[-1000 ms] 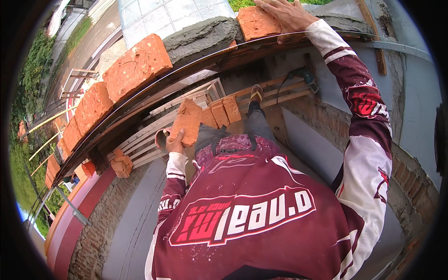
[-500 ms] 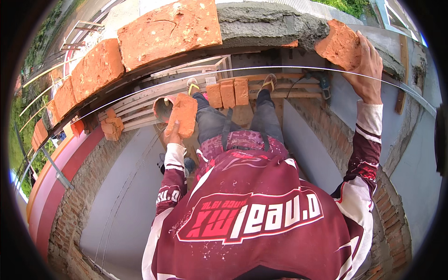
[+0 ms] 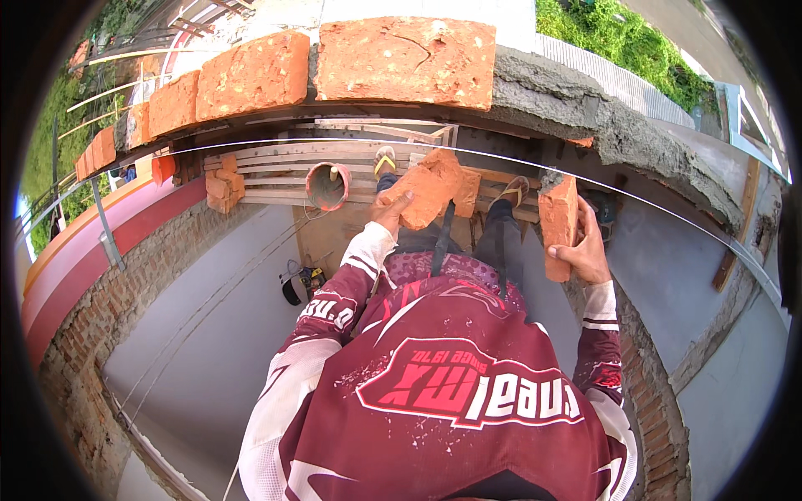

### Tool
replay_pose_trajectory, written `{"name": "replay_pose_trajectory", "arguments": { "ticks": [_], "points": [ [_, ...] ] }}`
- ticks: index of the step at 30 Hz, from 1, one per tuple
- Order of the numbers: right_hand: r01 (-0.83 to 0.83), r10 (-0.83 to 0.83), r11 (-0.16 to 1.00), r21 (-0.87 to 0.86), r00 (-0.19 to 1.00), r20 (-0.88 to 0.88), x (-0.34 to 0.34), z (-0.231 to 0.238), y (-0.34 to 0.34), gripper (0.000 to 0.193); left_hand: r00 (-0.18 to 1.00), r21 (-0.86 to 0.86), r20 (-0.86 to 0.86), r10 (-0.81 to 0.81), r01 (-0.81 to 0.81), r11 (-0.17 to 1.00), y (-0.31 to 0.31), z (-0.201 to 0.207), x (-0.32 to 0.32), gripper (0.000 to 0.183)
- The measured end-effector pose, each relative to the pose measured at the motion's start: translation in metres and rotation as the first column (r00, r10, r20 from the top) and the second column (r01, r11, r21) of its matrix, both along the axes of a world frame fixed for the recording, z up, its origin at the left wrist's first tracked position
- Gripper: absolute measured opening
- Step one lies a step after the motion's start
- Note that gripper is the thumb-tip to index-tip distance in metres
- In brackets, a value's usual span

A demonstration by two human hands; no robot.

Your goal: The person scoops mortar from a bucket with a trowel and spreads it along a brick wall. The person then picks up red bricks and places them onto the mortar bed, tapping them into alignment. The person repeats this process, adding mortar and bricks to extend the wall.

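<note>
My left hand (image 3: 389, 214) grips an orange brick (image 3: 428, 187) with uneven edges, held out in front of my waist. Upright in my right hand (image 3: 590, 248) is a second brick (image 3: 558, 224), with grey mortar stuck to its top end and my thumb across its near face. The two bricks are apart, both on my side of the wall. Beyond them, a bed of wet mortar (image 3: 610, 129) runs along the wall top at the right. A laid brick (image 3: 407, 63) with a crack borders that mortar on the left.
A taut white string (image 3: 317, 140) crosses in front of the wall. Between plank scaffolding and my hands stands a bucket (image 3: 327, 187) with a handle sticking out. Several bricks (image 3: 223, 185) are stacked at the left. My sandalled feet (image 3: 385, 160) rest on the planks.
My right hand has lifted its brick off the mortar bed and drawn it toward me. My left hand has brought its brick rightward, away from the bucket. The view has shifted too.
</note>
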State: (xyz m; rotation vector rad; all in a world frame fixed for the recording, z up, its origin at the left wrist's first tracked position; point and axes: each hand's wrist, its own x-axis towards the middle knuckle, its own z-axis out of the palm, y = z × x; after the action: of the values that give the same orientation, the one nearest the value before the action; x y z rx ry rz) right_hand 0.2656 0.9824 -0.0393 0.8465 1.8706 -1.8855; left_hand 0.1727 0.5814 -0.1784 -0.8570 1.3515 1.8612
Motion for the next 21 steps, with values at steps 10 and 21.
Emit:
{"name": "replay_pose_trajectory", "arguments": {
  "ticks": [10, 21],
  "points": [
    [-0.126, 0.161, 0.912, -0.390, 0.985, 0.059, -0.010, -0.109, -0.034, 0.101, 0.995, -0.224, 0.035, 0.089, -0.079, 0.971, 0.012, -0.048, 0.039, 0.058],
    [-0.012, 0.330, 0.748, -0.663, 0.874, 0.356, -0.027, -0.237, -0.010, 0.074, 0.887, -0.184, -0.055, 0.459, -0.461, 0.868, -0.003, -0.077, 0.105, 0.051]
  ]
}}
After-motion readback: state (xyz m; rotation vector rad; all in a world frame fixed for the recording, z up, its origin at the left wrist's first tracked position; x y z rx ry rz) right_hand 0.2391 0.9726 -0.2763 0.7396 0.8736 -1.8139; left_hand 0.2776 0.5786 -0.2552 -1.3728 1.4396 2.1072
